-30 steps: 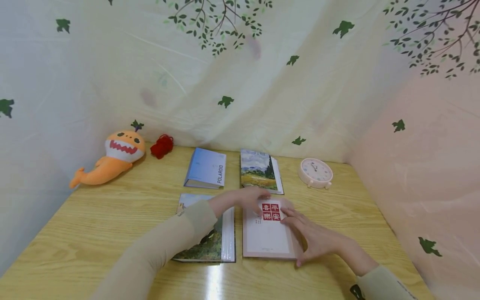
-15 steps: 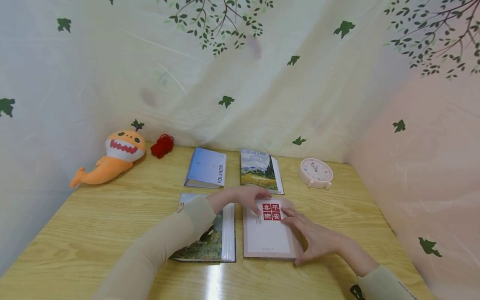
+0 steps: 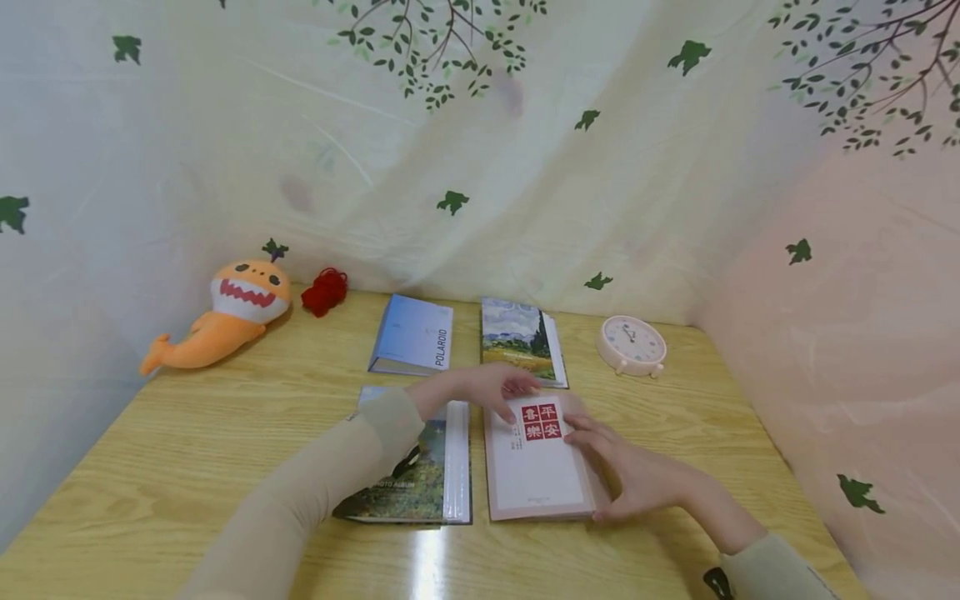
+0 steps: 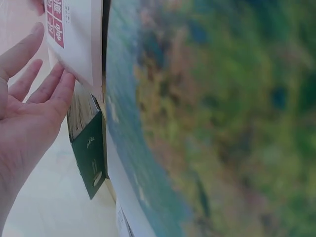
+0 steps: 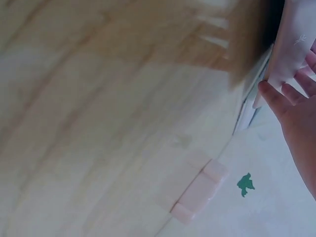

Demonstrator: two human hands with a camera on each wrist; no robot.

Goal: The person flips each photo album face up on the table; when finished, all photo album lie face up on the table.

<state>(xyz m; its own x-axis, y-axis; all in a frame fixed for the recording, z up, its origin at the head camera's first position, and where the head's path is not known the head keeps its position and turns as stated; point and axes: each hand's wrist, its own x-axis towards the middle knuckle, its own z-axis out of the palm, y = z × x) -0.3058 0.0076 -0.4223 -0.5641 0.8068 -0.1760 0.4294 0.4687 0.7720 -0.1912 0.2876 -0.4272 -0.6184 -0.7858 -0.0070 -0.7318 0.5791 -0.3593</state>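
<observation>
A pink book [image 3: 536, 475] with a white front and red squares of Chinese characters lies at the table's middle. My left hand [image 3: 487, 387] is at its far left corner, thumb by the cover and fingers spread along the far edge. In the left wrist view, the left fingers [image 4: 57, 94] look nearly straight at the book's edge. My right hand [image 3: 637, 475] holds the right side, fingers on the cover and thumb at the near corner. The right thumb [image 5: 271, 96] meets the edge in the right wrist view. A photo album [image 3: 431, 492] lies left, partly under my left sleeve.
A blue POLAROID album [image 3: 411, 333] and a landscape-painted album [image 3: 517, 337] lie behind. A pink clock [image 3: 632, 343] rests at the back right. An orange shark plush [image 3: 232, 321] and a red tasselled bundle [image 3: 325, 292] are at the back left. A curtain [image 3: 480, 167] hangs behind.
The pink book has turned slightly, its near edge shifting toward me. My left hand has drifted a little left and away. The right hand has moved slightly along with the book.
</observation>
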